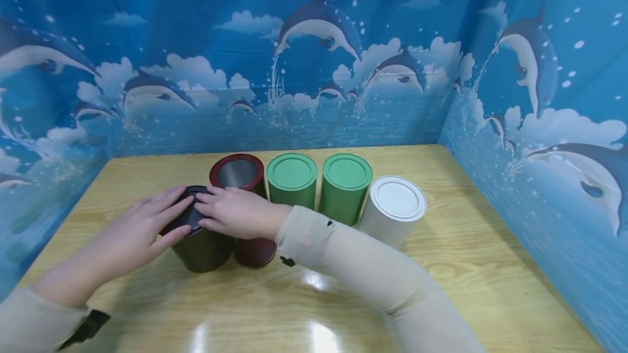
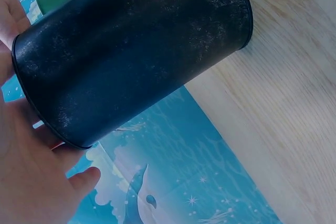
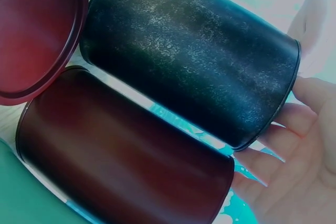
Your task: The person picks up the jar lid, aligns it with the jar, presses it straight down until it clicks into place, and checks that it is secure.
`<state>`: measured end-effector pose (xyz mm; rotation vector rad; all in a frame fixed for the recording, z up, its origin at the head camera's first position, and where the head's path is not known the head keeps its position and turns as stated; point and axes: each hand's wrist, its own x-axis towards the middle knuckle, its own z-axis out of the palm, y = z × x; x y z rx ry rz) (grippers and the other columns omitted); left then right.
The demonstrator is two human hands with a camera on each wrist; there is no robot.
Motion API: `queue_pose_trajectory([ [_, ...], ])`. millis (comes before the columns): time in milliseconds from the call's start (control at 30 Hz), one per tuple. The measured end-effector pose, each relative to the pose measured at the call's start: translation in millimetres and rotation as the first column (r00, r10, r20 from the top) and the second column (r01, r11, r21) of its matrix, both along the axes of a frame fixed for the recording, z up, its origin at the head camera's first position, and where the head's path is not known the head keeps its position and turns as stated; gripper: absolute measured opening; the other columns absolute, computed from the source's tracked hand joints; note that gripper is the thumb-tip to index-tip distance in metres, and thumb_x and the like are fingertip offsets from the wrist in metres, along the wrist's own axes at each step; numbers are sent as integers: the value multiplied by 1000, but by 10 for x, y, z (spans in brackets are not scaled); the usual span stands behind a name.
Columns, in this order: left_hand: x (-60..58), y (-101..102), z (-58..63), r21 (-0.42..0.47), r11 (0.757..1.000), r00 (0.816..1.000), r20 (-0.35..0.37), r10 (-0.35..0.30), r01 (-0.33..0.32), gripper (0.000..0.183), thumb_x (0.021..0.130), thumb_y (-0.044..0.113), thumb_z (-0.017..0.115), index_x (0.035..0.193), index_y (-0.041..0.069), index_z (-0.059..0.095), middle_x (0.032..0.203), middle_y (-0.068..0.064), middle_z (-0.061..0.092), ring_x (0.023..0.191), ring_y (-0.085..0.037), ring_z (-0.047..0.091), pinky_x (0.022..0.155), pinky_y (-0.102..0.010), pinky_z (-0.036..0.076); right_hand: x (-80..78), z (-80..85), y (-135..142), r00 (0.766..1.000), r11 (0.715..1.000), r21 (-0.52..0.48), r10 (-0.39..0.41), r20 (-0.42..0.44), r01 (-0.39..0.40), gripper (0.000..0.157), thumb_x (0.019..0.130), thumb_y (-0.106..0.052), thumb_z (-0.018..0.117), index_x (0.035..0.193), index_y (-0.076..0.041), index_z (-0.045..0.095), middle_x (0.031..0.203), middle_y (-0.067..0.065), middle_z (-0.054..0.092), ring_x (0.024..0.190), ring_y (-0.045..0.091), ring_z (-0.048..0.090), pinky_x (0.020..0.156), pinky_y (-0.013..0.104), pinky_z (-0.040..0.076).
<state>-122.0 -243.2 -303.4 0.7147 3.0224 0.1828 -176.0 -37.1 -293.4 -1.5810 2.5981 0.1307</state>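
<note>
Nearest the wearer, two beige-sleeved arms reach over the pale wood-grain surface. Left grip, a bare hand, lies at the L side of the tall black cylindrical canister's rim, fingers fairly straight, clutching nothing; right grip reaches across w/ fingertips at the R side of the same rim, likewise loose & not wrapped round anything. By that canister's base, just R, is a round dark-red lid (flat or leaning, can't tell). Black canister itself stands upright at the L end of the group, its dark top partly hidden by fingers, so no telling if it's seated all round. Step in hand is prob. working that top, pressing or prising: I'd share the force evenly btwn opp. sides of the rim, keep it vertical & brace the body, b/c a lopsided push could tip the canister; R forearm is best held high, clear of the others. A bit farther, at the R end, stands a plain white cylindrical canister. Behind: a dark-red cylindrical canister, inside visible, then two lidded green cylindrical canisters alongside. Backdrop = blue dolphin-print curtain.
</note>
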Motion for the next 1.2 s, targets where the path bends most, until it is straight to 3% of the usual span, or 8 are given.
queue_pose_trajectory([
  [333,-15,19,-9,47,999,1000,24,3,-4,69,94,51,47,144,6,35,148,-25,23,133,-45,23,99,-65,23,52,-32,-42,994,994,-18,-106,31,107,53,101,-36,30,149,-14,23,155,2,14,140,9,9,111,24,12],
  [600,-20,17,3,82,996,998,53,23,-27,69,93,52,48,143,6,37,148,-24,24,134,-45,20,99,-65,21,60,-64,-57,994,993,-34,-113,9,114,53,101,-35,30,148,-13,25,155,2,16,140,10,10,111,24,12],
  [867,-66,28,37,34,999,999,50,7,-9,69,91,53,50,142,6,41,146,-25,29,132,-47,24,96,-68,23,63,-58,-67,993,992,-35,-119,-14,119,52,101,-35,30,148,-13,27,154,3,18,140,11,12,112,25,12],
  [1000,-46,48,44,-27,999,997,68,30,-29,74,91,58,43,144,6,37,147,-26,25,132,-47,21,97,-68,21,93,-64,-45,996,996,-27,-86,-34,86,51,102,-34,28,149,-15,24,155,1,16,140,10,9,112,27,12],
  [1100,58,34,31,-46,999,999,24,22,-21,74,92,58,43,144,6,35,149,-24,23,134,-45,20,100,-66,19,157,-75,6,997,1000,-7,-6,-82,6,51,102,-35,28,149,-16,24,154,1,16,140,11,9,112,31,13],
  [1200,212,5,-1,-14,999,990,-129,-53,51,67,90,53,51,139,7,45,147,-19,31,134,-39,26,106,-60,15,229,-82,77,990,998,-11,66,-122,-68,51,102,-37,32,148,-16,27,154,3,19,140,13,12,113,34,13],
])
